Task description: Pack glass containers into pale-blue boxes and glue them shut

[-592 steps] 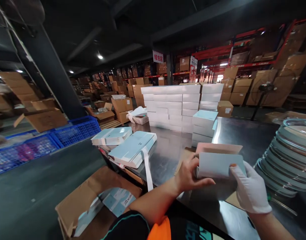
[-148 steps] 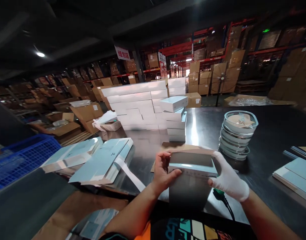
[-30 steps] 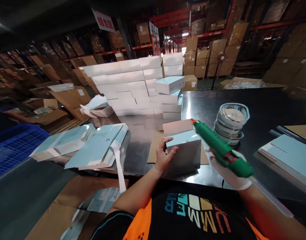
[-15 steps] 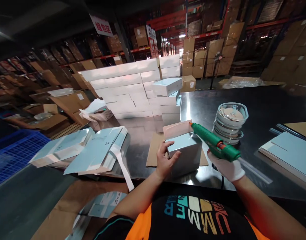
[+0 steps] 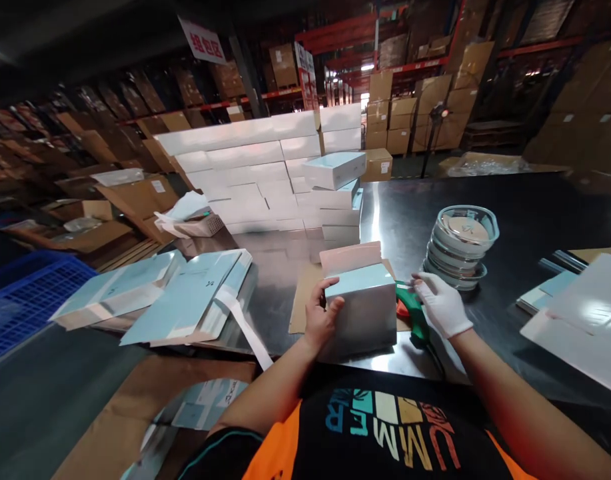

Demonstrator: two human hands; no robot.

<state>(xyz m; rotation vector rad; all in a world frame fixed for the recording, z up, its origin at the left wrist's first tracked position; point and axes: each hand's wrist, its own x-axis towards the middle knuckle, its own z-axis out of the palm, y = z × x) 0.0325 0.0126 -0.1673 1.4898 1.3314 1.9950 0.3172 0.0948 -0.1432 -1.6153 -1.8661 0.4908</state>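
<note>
Steel table (image 5: 405, 220): bare lane behind the pale blue box (image 5: 361, 303), running back beside the stacked boxes (image 5: 335, 200).

Left of the box: open strip of tabletop, bounded by flat-folded cartons (image 5: 185, 297) with a hanging white strip (image 5: 245, 327).

Right of the box: green glue gun (image 5: 412, 313) lies just beside it under the gloved right hand (image 5: 441, 305); stack of glass dishes (image 5: 460, 247) stands close behind.

Far right: loose sheets (image 5: 580, 313) cover the table edge.

Near side: left hand (image 5: 319, 313) on the box's left face.
</note>
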